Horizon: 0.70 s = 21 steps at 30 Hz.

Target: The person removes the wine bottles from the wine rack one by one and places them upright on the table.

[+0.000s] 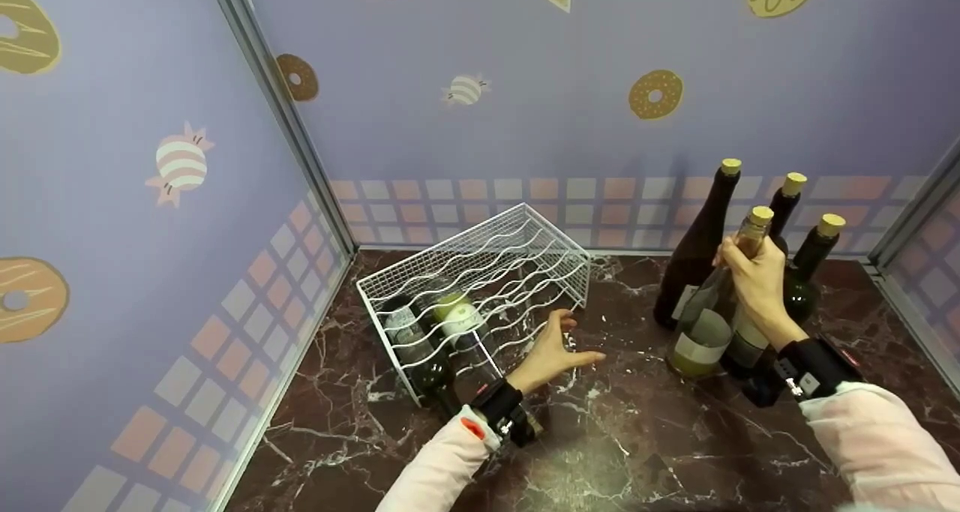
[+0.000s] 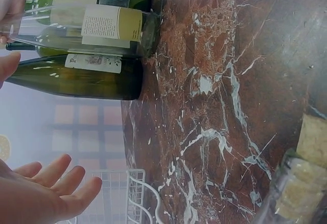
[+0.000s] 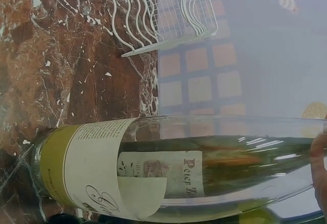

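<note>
Right hand [image 1: 759, 283], frame right, grips clear bottle [image 1: 699, 341] by neck; sideways swing could topple crowded dark bottles [image 1: 691, 261]. Left hand [image 1: 551, 356], lower centre: spread, empty.

The head view is softly, rather dimly lit, with a pale sheen on the near surface [image 1: 592, 456] and faint shadows on the back wall [image 1: 525, 137]. Both wrist views look hazy; white glare streaks the bottles [image 3: 230, 157], and a cork [image 2: 301, 191] close to the left wrist camera is blurred.
</note>
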Each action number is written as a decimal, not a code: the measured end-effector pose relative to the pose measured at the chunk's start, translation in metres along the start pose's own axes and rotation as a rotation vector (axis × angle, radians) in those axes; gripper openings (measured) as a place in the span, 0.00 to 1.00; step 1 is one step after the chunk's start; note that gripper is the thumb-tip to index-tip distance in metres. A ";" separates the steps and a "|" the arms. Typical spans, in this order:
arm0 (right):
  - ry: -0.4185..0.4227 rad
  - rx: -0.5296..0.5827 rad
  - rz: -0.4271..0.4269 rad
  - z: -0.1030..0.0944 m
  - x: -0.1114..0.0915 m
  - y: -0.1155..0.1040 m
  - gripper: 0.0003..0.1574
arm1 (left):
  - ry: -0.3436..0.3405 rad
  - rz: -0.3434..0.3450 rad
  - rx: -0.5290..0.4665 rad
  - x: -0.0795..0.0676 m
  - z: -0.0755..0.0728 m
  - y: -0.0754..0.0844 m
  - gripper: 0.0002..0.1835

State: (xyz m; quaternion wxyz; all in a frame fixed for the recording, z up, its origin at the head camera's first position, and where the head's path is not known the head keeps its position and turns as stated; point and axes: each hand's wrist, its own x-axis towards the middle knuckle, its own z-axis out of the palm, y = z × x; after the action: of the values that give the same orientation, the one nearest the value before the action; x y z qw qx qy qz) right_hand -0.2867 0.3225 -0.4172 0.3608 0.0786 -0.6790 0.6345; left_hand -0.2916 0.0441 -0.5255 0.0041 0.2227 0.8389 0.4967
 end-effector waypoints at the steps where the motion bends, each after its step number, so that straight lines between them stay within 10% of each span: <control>1: -0.002 -0.017 -0.002 0.000 0.000 0.000 0.07 | 0.003 -0.001 -0.001 0.000 0.000 0.000 0.43; 15: -0.040 -0.117 0.006 -0.003 0.003 -0.005 0.06 | -0.008 0.010 0.027 0.002 0.001 0.003 0.43; 21: -0.089 -0.320 -0.009 -0.006 -0.002 -0.015 0.06 | -0.024 0.002 0.008 0.002 0.002 0.004 0.43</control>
State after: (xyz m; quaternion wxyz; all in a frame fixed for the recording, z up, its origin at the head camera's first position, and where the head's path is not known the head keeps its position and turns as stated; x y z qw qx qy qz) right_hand -0.2744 0.3241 -0.4069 0.3412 0.0512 -0.7863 0.5125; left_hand -0.2919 0.0482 -0.5224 0.0128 0.2293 0.8407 0.4904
